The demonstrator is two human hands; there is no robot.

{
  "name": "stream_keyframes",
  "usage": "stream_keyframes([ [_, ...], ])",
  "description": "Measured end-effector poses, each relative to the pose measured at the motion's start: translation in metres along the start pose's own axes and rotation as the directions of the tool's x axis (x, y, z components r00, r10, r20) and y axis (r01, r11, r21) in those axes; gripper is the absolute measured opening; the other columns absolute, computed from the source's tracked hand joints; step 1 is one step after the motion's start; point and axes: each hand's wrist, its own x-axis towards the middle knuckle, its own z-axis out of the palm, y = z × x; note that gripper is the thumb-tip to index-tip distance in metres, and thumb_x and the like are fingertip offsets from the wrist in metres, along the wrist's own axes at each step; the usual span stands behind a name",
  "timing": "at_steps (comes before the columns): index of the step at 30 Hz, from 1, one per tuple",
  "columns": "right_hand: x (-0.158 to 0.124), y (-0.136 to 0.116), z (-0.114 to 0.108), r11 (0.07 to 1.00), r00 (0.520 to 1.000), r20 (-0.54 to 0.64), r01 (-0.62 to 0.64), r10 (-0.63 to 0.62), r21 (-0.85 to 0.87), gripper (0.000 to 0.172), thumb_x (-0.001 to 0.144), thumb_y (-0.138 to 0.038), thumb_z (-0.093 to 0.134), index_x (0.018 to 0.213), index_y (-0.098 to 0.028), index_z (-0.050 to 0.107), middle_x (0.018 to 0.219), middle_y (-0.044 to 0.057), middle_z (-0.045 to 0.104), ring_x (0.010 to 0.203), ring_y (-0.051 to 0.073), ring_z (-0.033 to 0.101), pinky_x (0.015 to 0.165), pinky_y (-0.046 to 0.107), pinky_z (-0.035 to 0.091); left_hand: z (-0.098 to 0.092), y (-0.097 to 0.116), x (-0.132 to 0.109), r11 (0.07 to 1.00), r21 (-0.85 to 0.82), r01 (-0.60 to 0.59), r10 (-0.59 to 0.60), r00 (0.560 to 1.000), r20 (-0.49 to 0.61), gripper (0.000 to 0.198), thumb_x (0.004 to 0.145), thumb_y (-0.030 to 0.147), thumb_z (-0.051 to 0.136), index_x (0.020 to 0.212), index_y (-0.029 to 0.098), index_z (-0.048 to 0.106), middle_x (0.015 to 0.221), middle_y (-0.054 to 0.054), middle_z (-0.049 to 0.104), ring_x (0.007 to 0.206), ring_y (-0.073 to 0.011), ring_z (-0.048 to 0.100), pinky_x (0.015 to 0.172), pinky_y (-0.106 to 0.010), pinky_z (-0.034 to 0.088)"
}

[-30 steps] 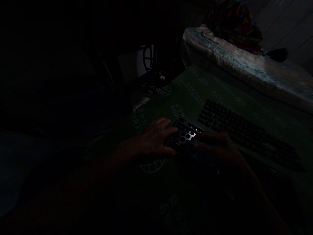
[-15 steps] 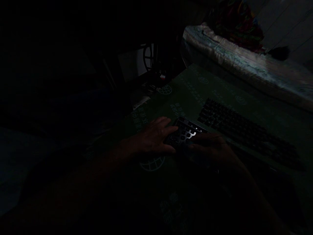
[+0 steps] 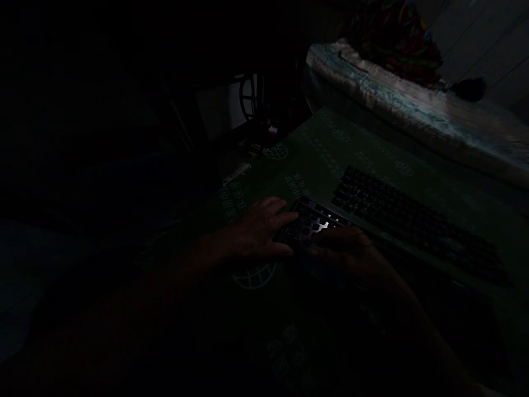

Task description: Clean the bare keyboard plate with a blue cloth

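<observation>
In very dim light, a dark keyboard frame [image 3: 317,205] lies on a green printed board, with rows of round fittings and a bright shiny patch on its left part. My left hand [image 3: 260,229] rests at the frame's left end, fingers spread, its fingertips touching the edge. Over the frame just right of the shiny patch is my right hand [image 3: 347,248], its fingers drawn together and pointing left. Something dark bluish shows below its fingers, too dark to name. Behind the frame lies a black block of keyboard keys [image 3: 413,220], apart from both hands.
The green board [image 3: 318,143] carries pale globe prints and lettering. A pale, mattress-like pad [image 3: 397,94] runs along the far right, with a colourful cloth heap [image 3: 400,49] on it. Dark metalwork with a spoked wheel [image 3: 248,99] stands beyond the board's far left edge.
My right hand has shifted slightly left along the keyboard frame. My left hand keeps its place at the frame's end. The whole view has drifted a little.
</observation>
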Motion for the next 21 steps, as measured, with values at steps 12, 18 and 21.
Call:
stream_keyframes([
  [12, -0.009, 0.001, -0.031, 0.994, 0.992, 0.115, -0.034, 0.047, -0.108, 0.013, 0.069, -0.028, 0.071, 0.074, -0.017, 0.074, 0.069, 0.002, 0.069, 0.063, 0.016, 0.062, 0.053, 0.022, 0.047, 0.000, -0.001, 0.001, 1.000, 0.004, -0.008, 0.008, 1.000, -0.012, 0.076, 0.070, 0.056, 0.067, 0.133, 0.022, 0.043, 0.142, -0.017, 0.037, 0.132, -0.0376, 0.031, 0.102, -0.053, 0.033],
  [18, -0.015, -0.008, -0.050, 0.994, 0.996, -0.078, -0.060, 0.053, -0.092, 0.022, 0.066, -0.035, 0.075, 0.075, -0.015, 0.073, 0.067, 0.003, 0.068, 0.057, 0.015, 0.061, 0.049, 0.023, 0.045, 0.002, 0.000, 0.004, 0.998, -0.043, -0.044, 0.041, 0.996, -0.073, 0.079, 0.067, 0.058, 0.068, 0.130, 0.016, 0.046, 0.139, -0.020, 0.041, 0.130, -0.0379, 0.034, 0.102, -0.053, 0.033],
  [21, -0.008, -0.002, -0.038, 0.995, 0.998, -0.056, 0.016, -0.021, -0.097, 0.020, 0.067, -0.035, 0.074, 0.075, -0.016, 0.072, 0.068, 0.002, 0.067, 0.059, 0.015, 0.060, 0.050, 0.023, 0.045, 0.011, 0.003, 0.006, 0.993, -0.065, -0.094, 0.083, 0.985, -0.151, 0.087, 0.066, 0.062, 0.067, 0.133, 0.013, 0.042, 0.145, -0.020, 0.033, 0.134, -0.0371, 0.026, 0.106, -0.052, 0.028],
])
